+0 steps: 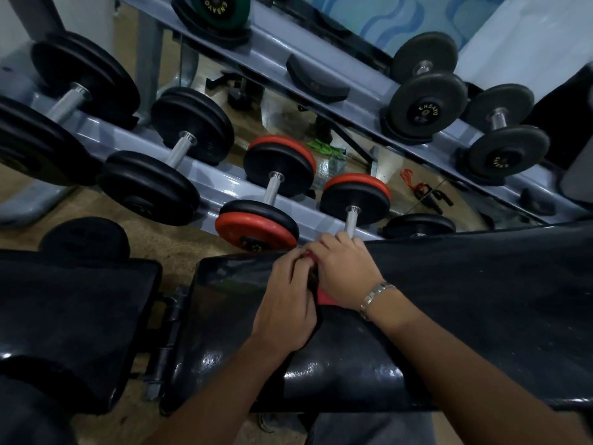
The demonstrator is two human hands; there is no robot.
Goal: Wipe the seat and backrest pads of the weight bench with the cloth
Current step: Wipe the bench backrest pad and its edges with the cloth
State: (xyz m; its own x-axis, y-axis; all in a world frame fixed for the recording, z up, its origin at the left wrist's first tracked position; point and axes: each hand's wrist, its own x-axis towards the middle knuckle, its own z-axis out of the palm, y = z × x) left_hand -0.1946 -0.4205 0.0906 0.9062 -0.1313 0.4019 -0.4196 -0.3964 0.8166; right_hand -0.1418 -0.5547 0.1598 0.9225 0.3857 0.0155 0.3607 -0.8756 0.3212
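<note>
**While the cloth is being bunched: long bench pad, far edge**

Since a wipe needs a firm wad, both hands meet near the far edge of the long pad point(449, 284), judged to be the backrest.

- Cloth point(325, 297): red with dark trim, lying on that pad, mostly hidden beneath the hands.
- Left hand point(284, 303): fingers curled close together, tips gripping the cloth's left fold.
- Right hand point(345, 271): fingers bent and clamped over the cloth's far end, knuckles up, with a metal bracelet point(373, 297) at the wrist.
- Shorter pad point(70, 316): to the left across the hinge point(170, 316), judged to be the seat. No hand is on it.
- Dumbbell rack point(224, 184): on the far side, carrying black dumbbells and red-plated ones.
</note>
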